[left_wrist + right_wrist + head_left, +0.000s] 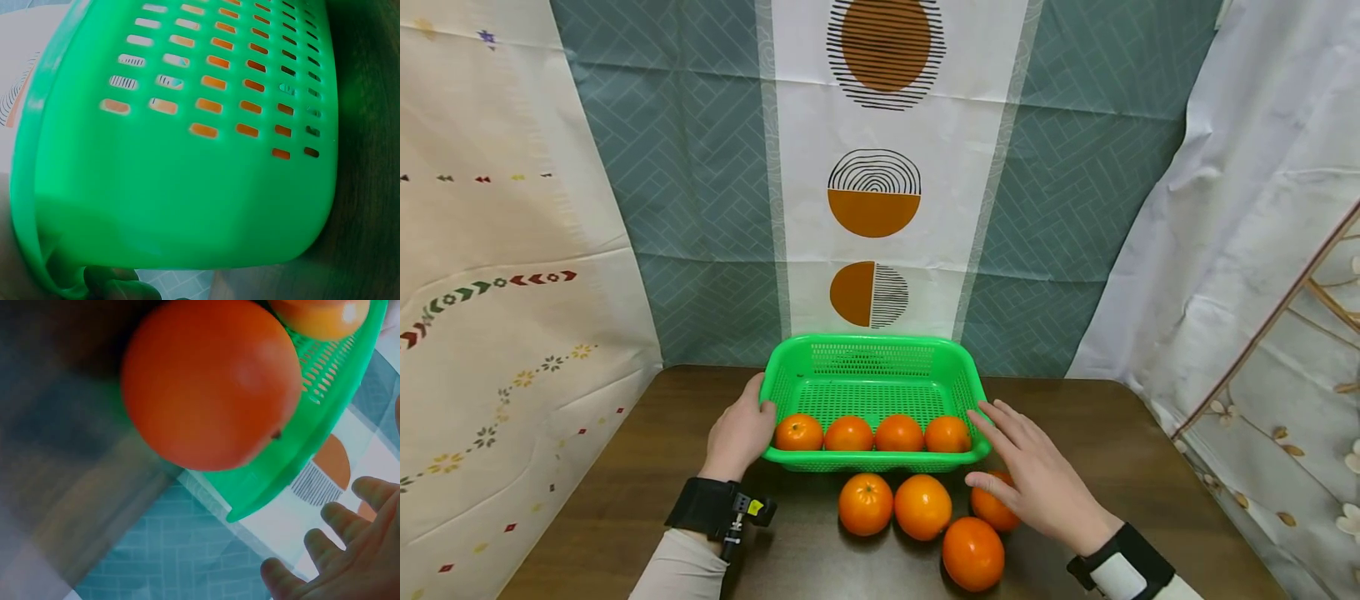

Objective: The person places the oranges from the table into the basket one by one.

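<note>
A green plastic basket (pixel 880 461) with perforated sides stands on the table, and a row of several oranges (pixel 899 433) lies along its near side. My left hand (pixel 741 429) grips the basket's left rim. In the left wrist view the basket wall (pixel 156 200) fills most of the picture, and most of that hand is out of sight. My right hand (pixel 1045 475), fingers spread and straight, is beside the basket's right rim, above an orange (pixel 992 502) that it partly hides. Nothing is held in it. The right wrist view has a large orange (pixel 212 384) beside the basket.
In front of the basket sit more loose oranges, among them one at the left (pixel 866 505), one in the middle (pixel 922 507) and one nearest me (pixel 973 554). The brown table (pixel 617 500) meets a patterned curtain (pixel 707 250) behind. Light cloths hang at both sides.
</note>
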A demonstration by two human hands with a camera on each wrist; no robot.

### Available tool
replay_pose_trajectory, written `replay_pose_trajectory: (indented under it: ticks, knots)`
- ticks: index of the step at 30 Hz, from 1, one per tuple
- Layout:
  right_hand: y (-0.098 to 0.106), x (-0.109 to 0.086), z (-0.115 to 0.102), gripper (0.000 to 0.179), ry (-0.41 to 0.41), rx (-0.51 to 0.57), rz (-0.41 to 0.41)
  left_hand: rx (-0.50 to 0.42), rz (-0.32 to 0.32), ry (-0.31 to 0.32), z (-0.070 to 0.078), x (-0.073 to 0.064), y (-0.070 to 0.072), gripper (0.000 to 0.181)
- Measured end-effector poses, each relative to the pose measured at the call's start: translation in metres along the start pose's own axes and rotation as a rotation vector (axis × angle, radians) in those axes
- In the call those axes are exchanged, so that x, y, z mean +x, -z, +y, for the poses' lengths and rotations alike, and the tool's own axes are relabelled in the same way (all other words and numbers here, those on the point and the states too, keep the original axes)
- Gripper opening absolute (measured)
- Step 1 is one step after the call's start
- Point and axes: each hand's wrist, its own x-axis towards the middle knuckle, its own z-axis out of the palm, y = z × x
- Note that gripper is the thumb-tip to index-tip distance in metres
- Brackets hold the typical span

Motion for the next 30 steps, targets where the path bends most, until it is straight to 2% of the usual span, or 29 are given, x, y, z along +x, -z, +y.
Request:
replay_pose_trajectory:
  ticks: [7, 15, 22, 30]
  knots:
    - [-0.005, -0.023, -0.003, 0.085, -0.014, -0.033, 0.003, 0.001, -0.007, 0.007, -0.001, 0.0, 0.0, 0.061]
    - [-0.008, -0.04, -0.001, 0.076, -0.092, 0.003, -0.011, 0.006, -0.008, 0.007, 0.0, -0.001, -0.001, 0.062]
    - [-0.013, -0.047, 0.005, 0.066, -0.045, -0.015, -0.006, 0.006, -0.007, 0.009, 0.001, -0.001, 0.0, 0.062]
    - [-0.019, -0.047, 0.006, 0.059, -0.054, -0.006, -0.075, 0.009, -0.012, 0.015, 0.002, -0.001, 0.0, 0.061]
